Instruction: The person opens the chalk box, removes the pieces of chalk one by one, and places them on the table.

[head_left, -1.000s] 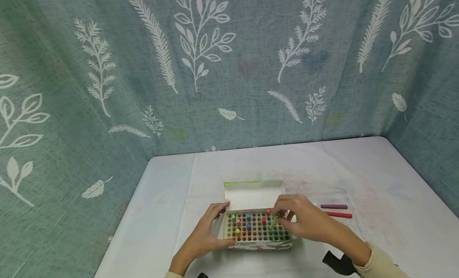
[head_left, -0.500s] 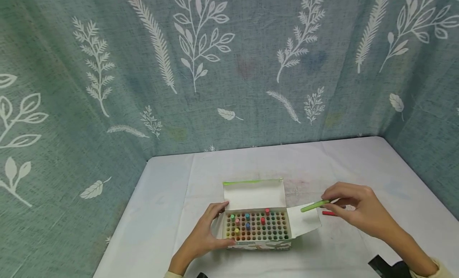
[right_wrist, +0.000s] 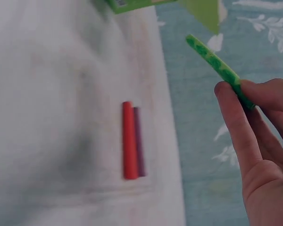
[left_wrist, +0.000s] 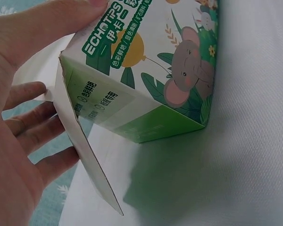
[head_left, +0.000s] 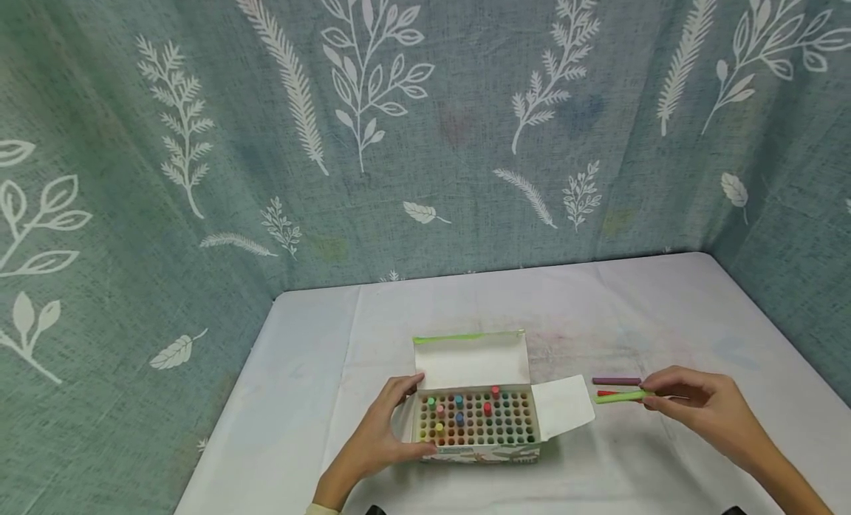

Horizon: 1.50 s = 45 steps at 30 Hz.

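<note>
My right hand (head_left: 708, 411) pinches a light green chalk stick (head_left: 618, 397) between thumb and fingertips, right of the box. In the right wrist view the chalk points up and left out of the fingers (right_wrist: 238, 122). A red chalk (right_wrist: 129, 141) and a purple chalk (right_wrist: 140, 143) lie side by side on the table. My left hand (head_left: 379, 430) holds the left end of the chalk box (head_left: 482, 454), thumb at the front and fingers toward the back. Several coloured chalks stand in the holed insert (head_left: 479, 430). In the left wrist view the fingers rest along a side flap (left_wrist: 87, 150).
The box's white lid (head_left: 472, 361) stands raised at the back, and a white side flap (head_left: 564, 408) spreads out to the right. White cloth covers the table (head_left: 319, 397). A leaf-patterned teal curtain (head_left: 465, 153) surrounds it at the back and sides.
My right hand has drawn the green chalk out of the box and carried it right, over beside the red and purple chalks. My left hand has stayed on the box.
</note>
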Motion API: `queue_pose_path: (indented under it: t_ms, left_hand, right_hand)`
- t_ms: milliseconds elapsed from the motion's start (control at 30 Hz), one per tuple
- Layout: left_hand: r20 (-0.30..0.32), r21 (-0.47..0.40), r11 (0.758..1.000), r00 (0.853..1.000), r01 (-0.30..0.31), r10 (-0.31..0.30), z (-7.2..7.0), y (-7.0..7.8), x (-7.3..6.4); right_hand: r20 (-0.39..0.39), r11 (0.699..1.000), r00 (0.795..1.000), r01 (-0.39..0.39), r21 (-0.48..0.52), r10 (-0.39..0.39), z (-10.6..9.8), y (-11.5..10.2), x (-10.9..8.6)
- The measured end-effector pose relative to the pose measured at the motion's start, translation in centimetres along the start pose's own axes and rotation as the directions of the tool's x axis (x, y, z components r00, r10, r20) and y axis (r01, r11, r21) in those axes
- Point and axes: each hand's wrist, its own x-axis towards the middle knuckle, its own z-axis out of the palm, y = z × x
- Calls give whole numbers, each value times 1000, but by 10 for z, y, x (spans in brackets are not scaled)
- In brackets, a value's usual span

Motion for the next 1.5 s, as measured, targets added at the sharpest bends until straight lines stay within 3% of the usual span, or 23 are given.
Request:
queue_pose_path:
  t_ms: [133,267,400,533,633,733,900,1033,1267,1500]
  left_hand:
    - [-1,-3,1000,1000,0,0,1,-1,-1]
    - [-3,-6,1000,1000,-1,1,1,-1,-1]
    - [-3,-8,1000,1000,1,-1,1,-1,-1]
    - [0,-5,1000,1000,-4,4,1,-1,-1]
    - [0,-4,1000,1000,-8,8,1,0,0]
    - [1,2,1000,1000,-9,9,1,1,0]
    - [3,8,1000,1000,-2,2,0,1,0]
    - [0,2,1000,1000,-4,4,0,1,0]
    - [-4,-6,1000,1000,-13,13,-1,0,-1]
    - [-1,-6,1000,1000,-17,17,-1,-2,0]
  right_hand:
    - [17,993,994,-109,51,108,2,22,-3]
    - [11,979,979,-201,28,201,7,45,-6]
    - [-5,972,973,-230,-50,230,11,61,-7]
    - [-41,945,975,-221,-239,218,13,67,-6]
    - [-76,913,988,-155,-378,137,14,65,-5]
    - [-102,900,995,-44,-433,0,14,54,-3]
    - [-91,894,975,145,-424,-202,21,19,9]
    - [-41,892,953,266,-365,-301,35,-16,22]
    - [114,877,905,425,-224,-410,71,-54,42]
    - [231,884,890,435,-169,-394,103,-64,55]
